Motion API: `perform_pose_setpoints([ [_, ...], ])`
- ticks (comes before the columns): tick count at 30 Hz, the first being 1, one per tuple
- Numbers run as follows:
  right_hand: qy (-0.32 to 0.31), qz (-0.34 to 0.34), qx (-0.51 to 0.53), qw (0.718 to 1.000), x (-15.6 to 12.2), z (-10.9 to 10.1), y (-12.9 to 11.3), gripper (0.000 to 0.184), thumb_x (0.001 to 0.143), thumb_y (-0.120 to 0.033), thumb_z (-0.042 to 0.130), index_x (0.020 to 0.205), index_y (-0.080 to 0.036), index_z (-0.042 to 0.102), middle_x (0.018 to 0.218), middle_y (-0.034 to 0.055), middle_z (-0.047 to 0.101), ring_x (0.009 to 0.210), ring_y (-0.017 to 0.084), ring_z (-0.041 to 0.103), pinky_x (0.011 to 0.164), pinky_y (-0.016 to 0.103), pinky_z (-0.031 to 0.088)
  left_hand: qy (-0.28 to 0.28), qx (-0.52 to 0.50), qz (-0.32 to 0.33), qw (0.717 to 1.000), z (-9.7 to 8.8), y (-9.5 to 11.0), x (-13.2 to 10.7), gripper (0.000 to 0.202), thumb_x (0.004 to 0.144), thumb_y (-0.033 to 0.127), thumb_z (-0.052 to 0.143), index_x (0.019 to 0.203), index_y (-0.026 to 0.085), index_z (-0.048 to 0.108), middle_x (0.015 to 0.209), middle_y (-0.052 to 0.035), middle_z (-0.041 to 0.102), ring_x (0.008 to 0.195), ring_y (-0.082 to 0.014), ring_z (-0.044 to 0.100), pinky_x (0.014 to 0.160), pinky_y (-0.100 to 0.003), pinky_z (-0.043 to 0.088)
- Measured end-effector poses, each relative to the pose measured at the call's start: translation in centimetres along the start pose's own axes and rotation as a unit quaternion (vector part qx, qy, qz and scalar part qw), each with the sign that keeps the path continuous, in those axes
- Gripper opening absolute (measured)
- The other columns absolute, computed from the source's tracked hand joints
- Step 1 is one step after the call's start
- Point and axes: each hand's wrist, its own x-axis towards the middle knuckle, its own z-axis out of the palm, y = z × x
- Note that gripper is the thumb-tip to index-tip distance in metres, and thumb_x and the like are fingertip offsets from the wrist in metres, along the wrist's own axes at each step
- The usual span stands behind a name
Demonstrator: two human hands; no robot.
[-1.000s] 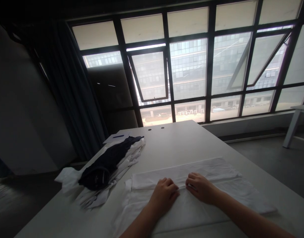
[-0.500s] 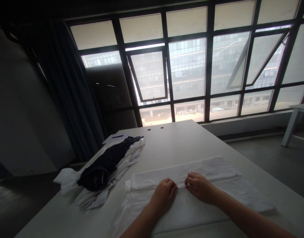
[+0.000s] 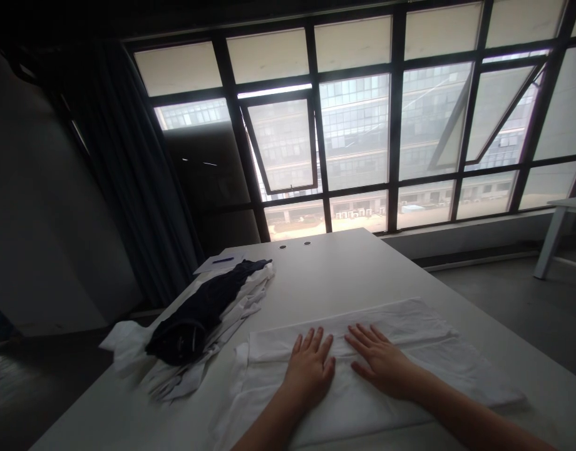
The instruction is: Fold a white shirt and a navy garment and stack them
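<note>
A white garment point(image 3: 476, 373), partly folded into a flat rectangle, lies on the white table point(image 3: 325, 269) in front of me; its exact kind cannot be made out. My left hand point(image 3: 310, 366) rests flat on the cloth with the fingers spread. To the right of it, my right hand point(image 3: 382, 360) also lies open on the fabric, fingers stretched out and pointing away from me. A small gap separates the two hands. Under the palms the cloth is hidden. Its far strip is folded over and runs across beneath my fingertips.
At the table's left side lies a heap of clothes, a dark garment point(image 3: 208, 307) on top of white ones point(image 3: 243, 307). Behind it are paper sheets point(image 3: 208, 264) and a blue pen point(image 3: 223, 260). Windows point(image 3: 356, 131) stand beyond the far edge. Another table point(image 3: 548, 244) is at far right.
Both hands have gone from closed fingers pinching the fold to lying flat with fingers spread on the white cloth. The garment has stayed in about the same place.
</note>
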Motion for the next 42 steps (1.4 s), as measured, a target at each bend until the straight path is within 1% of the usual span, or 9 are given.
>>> perform_pose_setpoints([
  [5, -0.007, 0.121, -0.051, 0.991, -0.6, -0.4, 6.5, 0.073, 0.098, -0.068, 0.029, 0.158, -0.025, 0.029, 0.165, 0.0087, 0.025, 0.152, 0.030, 0.019, 0.123, 0.054, 0.014, -0.033, 0.021, -0.075, 0.996, -0.7, -1.3, -0.2, 0.074, 0.095, 0.072, 0.034, 0.157, 0.034, 0.030, 0.166, -0.0055, 0.020, 0.153, -0.0339, 0.015, 0.121, -0.061, 0.009],
  [10, -0.025, 0.289, -0.110, 0.951, -3.1, -2.8, 14.9, 0.082, 0.094, -0.071, 0.025, 0.159, -0.020, 0.028, 0.166, 0.0097, 0.021, 0.153, 0.032, 0.017, 0.122, 0.057, 0.013, -0.036, 0.032, -0.121, 0.992, -1.1, -1.1, -0.5, 0.082, 0.089, 0.080, 0.036, 0.157, 0.034, 0.031, 0.166, -0.0073, 0.019, 0.152, -0.0413, 0.011, 0.116, -0.070, 0.003],
  [14, -0.006, 0.376, -0.168, 0.911, -4.9, -3.8, 17.8, 0.071, 0.096, -0.060, 0.025, 0.157, -0.024, 0.034, 0.165, 0.0107, 0.025, 0.151, 0.037, 0.019, 0.115, 0.071, 0.002, -0.028, 0.037, -0.140, 0.989, -1.0, -0.8, -0.6, 0.085, 0.087, 0.082, 0.035, 0.157, 0.034, 0.031, 0.166, -0.0079, 0.018, 0.151, -0.0446, 0.009, 0.114, -0.073, 0.001],
  [20, 0.103, 0.343, -0.261, 0.897, -4.0, -4.1, 13.6, 0.059, 0.095, -0.040, 0.033, 0.148, -0.018, 0.049, 0.163, 0.0158, 0.030, 0.152, 0.038, 0.016, 0.113, 0.073, -0.009, -0.016, 0.030, -0.137, 0.990, -0.7, -1.0, -0.7, 0.086, 0.086, 0.083, 0.035, 0.157, 0.034, 0.032, 0.166, -0.0081, 0.018, 0.151, -0.0447, 0.008, 0.114, -0.073, -0.001],
  [23, 0.080, 0.263, -0.191, 0.942, -2.5, -3.3, 7.6, 0.065, 0.095, -0.054, 0.039, 0.147, -0.017, 0.050, 0.159, 0.0172, 0.036, 0.149, 0.038, 0.027, 0.117, 0.068, 0.006, -0.013, 0.025, -0.134, 0.991, -0.6, -1.2, -0.6, 0.085, 0.086, 0.083, 0.033, 0.157, 0.035, 0.031, 0.166, -0.0085, 0.017, 0.152, -0.0442, 0.008, 0.114, -0.073, -0.001],
  [26, 0.048, 0.094, -0.090, 0.990, -1.3, -1.2, 0.9, 0.067, 0.099, -0.059, 0.035, 0.156, -0.023, 0.036, 0.163, 0.0106, 0.029, 0.151, 0.031, 0.025, 0.122, 0.058, 0.014, -0.015, 0.028, -0.135, 0.990, -0.5, -1.2, -0.5, 0.086, 0.087, 0.083, 0.034, 0.157, 0.034, 0.031, 0.166, -0.0091, 0.017, 0.152, -0.0444, 0.008, 0.114, -0.073, -0.002],
  [30, -0.003, -0.006, -0.009, 1.000, -0.9, 0.8, -3.4, 0.067, 0.101, -0.056, 0.036, 0.160, -0.028, 0.021, 0.165, 0.0073, 0.025, 0.152, 0.030, 0.022, 0.123, 0.056, 0.013, -0.015, 0.025, -0.132, 0.991, -0.6, -1.2, -0.5, 0.085, 0.087, 0.083, 0.034, 0.157, 0.033, 0.032, 0.166, -0.0088, 0.017, 0.152, -0.0441, 0.008, 0.114, -0.072, -0.002],
  [34, -0.017, 0.020, -0.004, 1.000, -1.4, 0.2, -1.0, 0.070, 0.100, -0.060, 0.037, 0.160, -0.027, 0.021, 0.165, 0.0077, 0.024, 0.152, 0.028, 0.022, 0.124, 0.052, 0.015, -0.020, 0.023, -0.133, 0.991, -0.7, -1.2, -0.5, 0.085, 0.087, 0.083, 0.033, 0.157, 0.034, 0.031, 0.166, -0.0073, 0.018, 0.152, -0.0430, 0.007, 0.115, -0.071, -0.002],
  [42, -0.016, 0.211, -0.094, 0.973, -5.3, -2.0, 11.7, 0.078, 0.096, -0.069, 0.026, 0.158, -0.021, 0.029, 0.164, 0.0079, 0.026, 0.152, 0.029, 0.021, 0.124, 0.051, 0.014, -0.033, 0.036, -0.142, 0.989, -0.4, -1.4, -0.5, 0.085, 0.087, 0.085, 0.025, 0.158, 0.037, 0.025, 0.167, -0.0035, 0.014, 0.153, -0.0410, 0.005, 0.116, -0.069, -0.004],
])
